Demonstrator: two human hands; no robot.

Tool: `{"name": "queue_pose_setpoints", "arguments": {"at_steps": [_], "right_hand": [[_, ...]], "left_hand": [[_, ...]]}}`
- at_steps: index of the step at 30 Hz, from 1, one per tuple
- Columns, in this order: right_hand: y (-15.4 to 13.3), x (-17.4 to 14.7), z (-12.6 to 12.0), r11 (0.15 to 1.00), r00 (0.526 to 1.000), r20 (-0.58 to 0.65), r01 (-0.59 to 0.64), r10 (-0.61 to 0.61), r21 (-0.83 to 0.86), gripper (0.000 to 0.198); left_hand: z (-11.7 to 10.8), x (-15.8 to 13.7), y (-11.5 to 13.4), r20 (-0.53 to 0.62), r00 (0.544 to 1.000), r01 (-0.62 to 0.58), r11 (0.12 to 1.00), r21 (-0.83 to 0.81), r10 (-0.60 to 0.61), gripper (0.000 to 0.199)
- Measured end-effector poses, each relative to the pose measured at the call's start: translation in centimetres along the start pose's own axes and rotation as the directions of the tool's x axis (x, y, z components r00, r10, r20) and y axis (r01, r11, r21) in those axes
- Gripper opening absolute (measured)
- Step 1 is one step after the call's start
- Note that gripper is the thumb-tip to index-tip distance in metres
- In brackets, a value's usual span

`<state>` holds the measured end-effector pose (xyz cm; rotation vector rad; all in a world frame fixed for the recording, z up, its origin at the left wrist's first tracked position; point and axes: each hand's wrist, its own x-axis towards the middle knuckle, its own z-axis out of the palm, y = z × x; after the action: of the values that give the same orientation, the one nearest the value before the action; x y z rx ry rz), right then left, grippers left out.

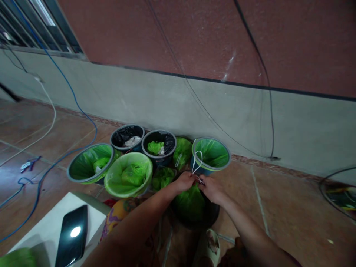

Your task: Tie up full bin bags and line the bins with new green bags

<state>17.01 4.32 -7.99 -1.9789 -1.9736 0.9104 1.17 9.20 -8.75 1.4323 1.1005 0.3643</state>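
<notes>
Both left grip (pixel 185 181) and right grip (pixel 212 190) closed on white string (pixel 194 159) above green bag (pixel 190 204).

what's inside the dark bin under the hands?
A green bag; the left hand and right hand grip white cord at its top. The dark bin's bottom is covered, and the bag's contents can't be made out.

Bag (pixel 190 204) in bin (pixel 213 214), buckets (pixel 161 160) beyond, wall (pixel 155 92) behind

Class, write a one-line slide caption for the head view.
Left hand and right hand hold a white cord above a green bag in a dark bin.
</notes>
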Motion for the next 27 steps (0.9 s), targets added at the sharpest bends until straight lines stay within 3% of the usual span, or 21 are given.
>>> {"name": "queue_pose_setpoints", "arguments": {"at_steps": [2,6,10,14,17,20,27], "right_hand": [[-0.1,-0.3,-0.2,0.997,1.000,0.001,-0.025,0.025,-0.069,0.012],[-0.1,-0.8,-1.1,0.998,0.997,0.071,0.014,-0.019,0.061,0.020],[0.1,-0.8,-1.3,0.998,0.990,0.138,0.025,-0.033,0.058,0.022],[0.0,-0.1,-1.0,0.997,0.998,-0.060,0.020,-0.015,0.079,0.028],[-0.4,0.3,-0.9,0.977,0.986,-0.160,0.080,-0.048,0.198,0.033],[-0.6,0.5,-0.6,0.889,0.984,-0.118,0.168,-0.130,0.425,0.033],[-0.8,0.7,0.1,0.730,0.998,0.039,0.009,-0.049,0.684,0.016]], "left_hand": [[-0.2,0.2,-0.1,-0.057,0.998,0.024,0.999,0.024,-0.023,0.033],[-0.7,0.5,-0.5,-0.093,0.995,0.054,0.995,0.080,-0.047,0.025],[-1.1,0.1,0.0,-0.023,0.995,-0.090,0.954,0.287,0.100,0.021],[-1.0,-1.0,1.1,0.068,0.948,-0.300,0.801,0.518,0.311,0.021],[-0.8,-1.8,1.7,0.151,0.891,-0.423,0.666,0.614,0.428,0.027],[-0.9,-2.3,1.9,0.188,0.857,-0.478,0.605,0.636,0.479,0.028],[-0.8,-2.1,1.3,0.230,0.767,-0.532,0.391,0.751,0.599,0.025]]}}
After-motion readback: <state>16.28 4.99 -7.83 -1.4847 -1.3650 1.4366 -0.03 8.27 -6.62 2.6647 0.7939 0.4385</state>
